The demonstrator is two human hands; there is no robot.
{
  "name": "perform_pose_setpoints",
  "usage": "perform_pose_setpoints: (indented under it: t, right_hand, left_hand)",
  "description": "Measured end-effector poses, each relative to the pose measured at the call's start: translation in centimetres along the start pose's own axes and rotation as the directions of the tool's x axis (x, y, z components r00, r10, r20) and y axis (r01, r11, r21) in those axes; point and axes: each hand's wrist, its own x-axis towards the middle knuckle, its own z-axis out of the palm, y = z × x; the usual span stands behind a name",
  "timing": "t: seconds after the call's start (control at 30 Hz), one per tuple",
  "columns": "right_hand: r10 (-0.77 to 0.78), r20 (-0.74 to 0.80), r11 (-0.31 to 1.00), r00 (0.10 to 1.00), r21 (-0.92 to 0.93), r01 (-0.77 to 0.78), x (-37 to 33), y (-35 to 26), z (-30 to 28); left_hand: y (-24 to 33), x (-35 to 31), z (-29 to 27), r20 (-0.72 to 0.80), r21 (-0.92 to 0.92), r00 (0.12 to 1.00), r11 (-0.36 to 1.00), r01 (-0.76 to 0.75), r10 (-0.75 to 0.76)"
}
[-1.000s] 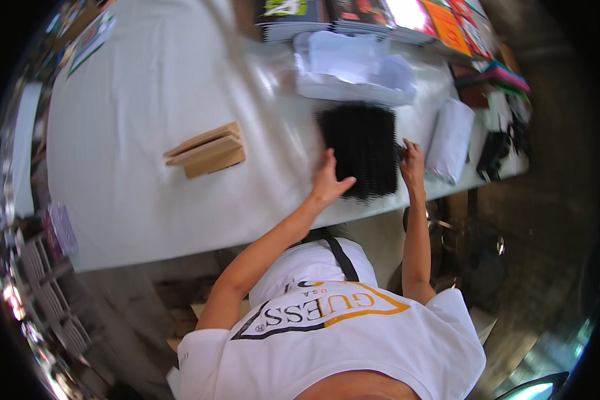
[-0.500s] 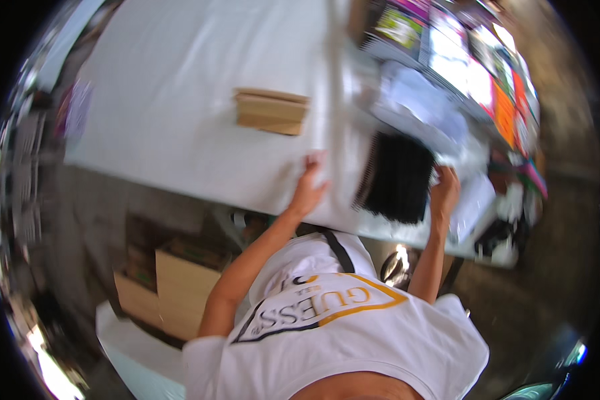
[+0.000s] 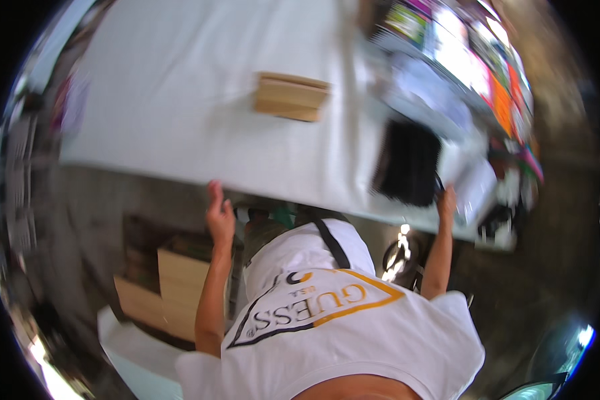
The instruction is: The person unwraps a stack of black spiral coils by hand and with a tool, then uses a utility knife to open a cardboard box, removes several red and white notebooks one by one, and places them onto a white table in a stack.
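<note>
My left hand [image 3: 221,215] is beside the near edge of the table, holding nothing, with its fingers stretched out and the thumb apart. At the right, my right hand [image 3: 447,202] is closed by the lower right corner of a black stack [image 3: 408,162] with toothed, ragged side edges. A thin black strip [image 3: 439,183] sticks up from its fingers; motion blur hides its exact kind. On the table ahead rests a folded brown cardboard piece [image 3: 291,97], apart from both hands.
A white-covered table [image 3: 180,120] spans the front. Clear plastic wrapping [image 3: 427,87] lies beyond the black stack, and spiral-bound notebooks [image 3: 407,23] with colourful covers are stacked at the far right. Light brown boxes [image 3: 183,287] stand below the table at my left.
My left hand has swung left and back from the table to its near edge. My right hand has moved slightly down, a thin black strip now showing in it. The whole view has shifted a little.
</note>
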Motion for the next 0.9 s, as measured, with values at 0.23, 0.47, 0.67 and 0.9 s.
perform_pose_setpoints:
  t: [0.23,0.47,0.67,0.9]
  right_hand:
    - [0.291,0.508,0.951,0.810,-0.250,-0.184,3.4,-2.5,-0.8]
    - [0.196,0.298,0.957,0.934,-0.267,-0.116,9.4,-0.1,-2.2]
    - [0.126,0.158,0.968,0.979,-0.235,-0.087,13.4,1.4,-0.9]
    - [-0.336,-0.155,0.919,0.929,-0.268,0.288,18.5,8.2,-4.4]
  left_hand:
    - [-2.2,-3.7,-1.3,-0.206,0.014,0.976,0.997,0.075,-0.071]
    - [-9.2,-11.8,-0.8,-0.387,-0.075,0.848,0.929,0.362,-0.361]
    - [-19.8,-22.4,-1.2,-0.441,-0.116,0.528,0.629,0.769,-0.726]
    - [-20.3,-30.7,-2.2,-0.118,-0.384,0.299,0.321,0.865,-0.947]
